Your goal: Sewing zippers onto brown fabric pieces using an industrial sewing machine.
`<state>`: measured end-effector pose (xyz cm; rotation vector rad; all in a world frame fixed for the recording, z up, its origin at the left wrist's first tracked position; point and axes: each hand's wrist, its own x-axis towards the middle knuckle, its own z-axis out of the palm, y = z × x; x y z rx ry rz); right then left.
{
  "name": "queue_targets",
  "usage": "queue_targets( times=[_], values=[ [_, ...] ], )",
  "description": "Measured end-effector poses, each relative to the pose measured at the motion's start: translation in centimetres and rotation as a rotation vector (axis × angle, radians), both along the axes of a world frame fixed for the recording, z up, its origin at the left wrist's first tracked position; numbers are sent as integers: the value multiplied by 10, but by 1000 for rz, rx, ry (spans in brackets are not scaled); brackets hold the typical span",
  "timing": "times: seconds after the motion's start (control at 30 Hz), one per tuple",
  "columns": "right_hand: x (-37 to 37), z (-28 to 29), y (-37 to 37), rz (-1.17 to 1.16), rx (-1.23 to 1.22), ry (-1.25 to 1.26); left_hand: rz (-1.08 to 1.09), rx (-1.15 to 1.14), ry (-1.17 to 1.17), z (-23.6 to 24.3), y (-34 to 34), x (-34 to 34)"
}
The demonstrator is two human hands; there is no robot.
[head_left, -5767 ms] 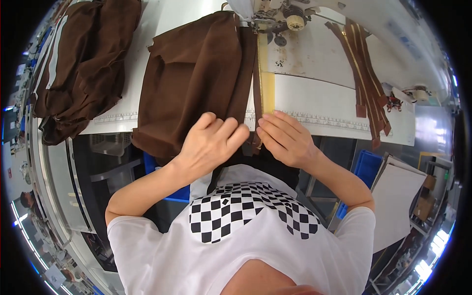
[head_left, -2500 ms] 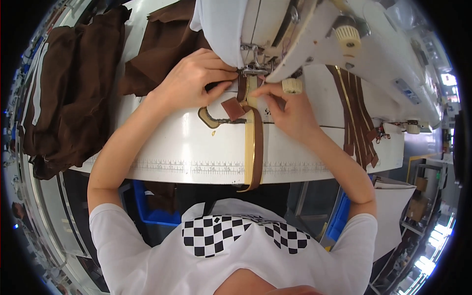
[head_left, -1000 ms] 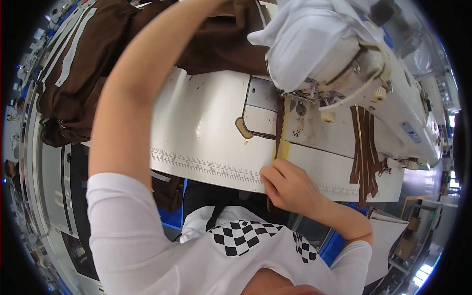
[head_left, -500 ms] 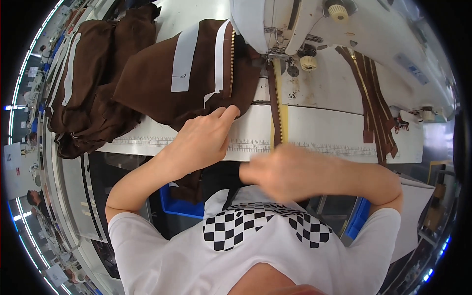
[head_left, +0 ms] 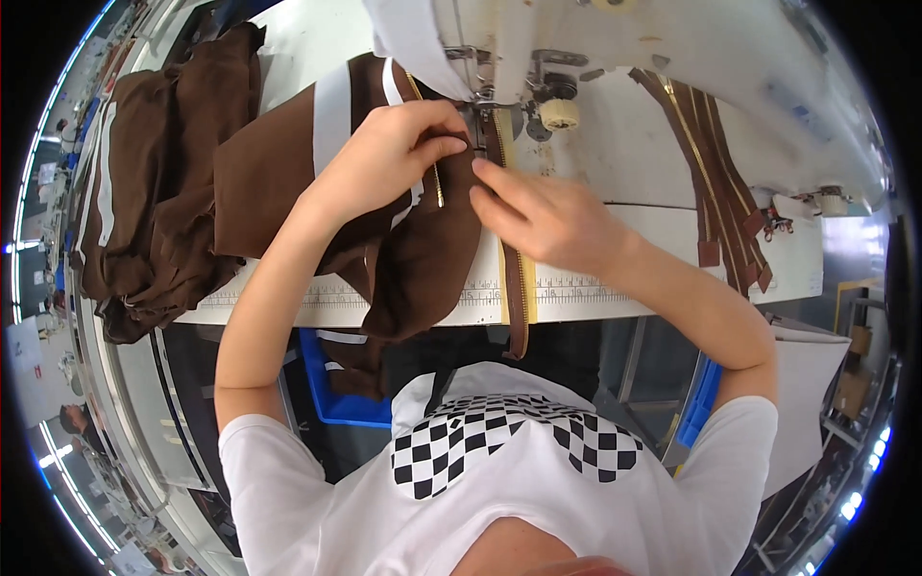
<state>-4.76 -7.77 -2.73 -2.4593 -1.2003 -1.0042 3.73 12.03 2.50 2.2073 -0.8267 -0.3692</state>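
Note:
A brown fabric piece [head_left: 432, 254], with pale strips and a gold-toothed zipper on it, lies left of the sewing machine's needle area [head_left: 485, 96]. My left hand [head_left: 394, 154] is closed, thumb and forefinger pinching the fabric's edge just in front of the presser foot. Opposite it, my right hand [head_left: 552, 219] has its fingertips closed at the same edge; what lies between them is partly hidden. A brown zipper tape [head_left: 517, 298] with metal teeth runs from the foot toward me, beside a yellow strip [head_left: 506, 252], its lower end hanging over the table edge.
Heaped brown fabric pieces [head_left: 173, 192] lie at the left. Several loose brown zippers [head_left: 711, 173] rest on the right of the machine bed. A ruler scale [head_left: 576, 291] follows the near table edge. Below stands a blue bin [head_left: 355, 411] with brown cloth inside.
Both hands have moved up to the presser foot, the right one from near the table edge. The brown fabric now drapes nearer the table edge, and the zipper tape's end shows.

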Motion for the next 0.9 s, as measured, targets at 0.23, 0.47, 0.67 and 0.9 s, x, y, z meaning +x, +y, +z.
queue_targets(
  times=[0.23,0.47,0.67,0.9],
  values=[
    [9,-8,-6,-103,-16,-36,25,-15,-118,-13,-12,0],
    [2,-7,-2,-69,-44,-3,56,-76,-265,-24,-9,-2],
    [3,-8,0,-84,-25,49,2,22,-441,-25,-13,2],
    [3,-7,-1,-92,-52,62,-50,-5,-448,-27,-14,3]
  ],
)
